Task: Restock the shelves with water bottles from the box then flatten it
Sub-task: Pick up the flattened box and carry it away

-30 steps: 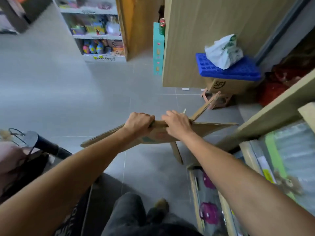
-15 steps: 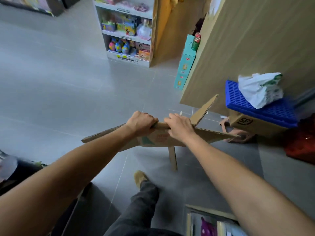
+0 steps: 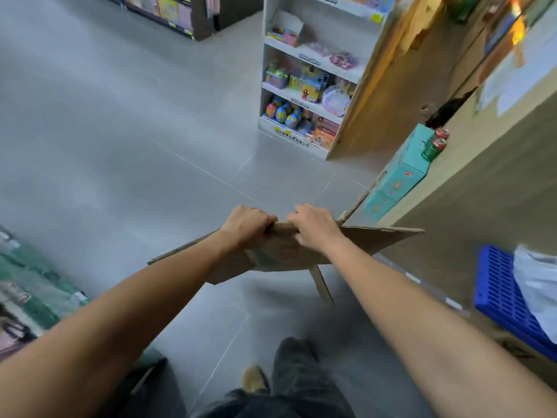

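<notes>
Just under left hand (image 3: 245, 226) & right hand (image 3: 315, 229), off the floor (image 3: 120, 146): the box (image 3: 376, 239), squashed nearly flat, long axis L-R across the body. Both clench its top edge side by side, equally near. Flaps poke out R & below. Grey tile beneath, roomy; blue crate (image 3: 500, 297) off R.

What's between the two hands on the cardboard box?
Head view: only a short bare top edge of the cardboard box; left hand and right hand grip it either side.
</notes>
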The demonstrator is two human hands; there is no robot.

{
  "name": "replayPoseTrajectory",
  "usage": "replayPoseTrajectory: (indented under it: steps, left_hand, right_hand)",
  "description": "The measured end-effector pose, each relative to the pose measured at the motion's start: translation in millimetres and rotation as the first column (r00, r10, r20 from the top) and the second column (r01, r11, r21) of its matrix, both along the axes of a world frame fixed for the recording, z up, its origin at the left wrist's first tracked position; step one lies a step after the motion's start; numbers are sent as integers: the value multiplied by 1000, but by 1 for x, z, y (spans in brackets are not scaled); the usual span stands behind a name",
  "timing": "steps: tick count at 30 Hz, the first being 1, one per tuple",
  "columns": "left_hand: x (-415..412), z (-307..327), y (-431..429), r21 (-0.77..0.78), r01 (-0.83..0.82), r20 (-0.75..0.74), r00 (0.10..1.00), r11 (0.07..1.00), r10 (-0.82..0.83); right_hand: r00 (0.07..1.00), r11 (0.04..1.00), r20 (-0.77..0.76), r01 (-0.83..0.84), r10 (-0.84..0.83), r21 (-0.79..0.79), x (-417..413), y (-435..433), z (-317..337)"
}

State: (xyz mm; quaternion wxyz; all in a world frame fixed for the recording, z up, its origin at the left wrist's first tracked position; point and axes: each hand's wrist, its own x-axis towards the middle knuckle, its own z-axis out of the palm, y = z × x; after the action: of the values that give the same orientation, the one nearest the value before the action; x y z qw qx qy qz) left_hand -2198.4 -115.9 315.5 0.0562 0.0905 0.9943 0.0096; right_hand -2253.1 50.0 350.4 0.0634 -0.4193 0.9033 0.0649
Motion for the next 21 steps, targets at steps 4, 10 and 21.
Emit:
replayPoseTrajectory:
  steps: [4, 10, 21]
  left_hand:
    - [-20, -1, -77, -26, -170, 24, 985, 985, 170]
    - [-45, 2, -173, 19, -417, 61, 908, 909, 415]
    - [-67, -15, -365, 21, -779, 137, 623, 626, 770]
  right_hand:
    - [985, 985, 30, -173, 173, -4, -49, -90, -4]
    - [918, 918, 59, -394, 392, 41, -115, -219, -21]
    - [727, 723, 279, -677, 628, 135, -173, -488, -53]
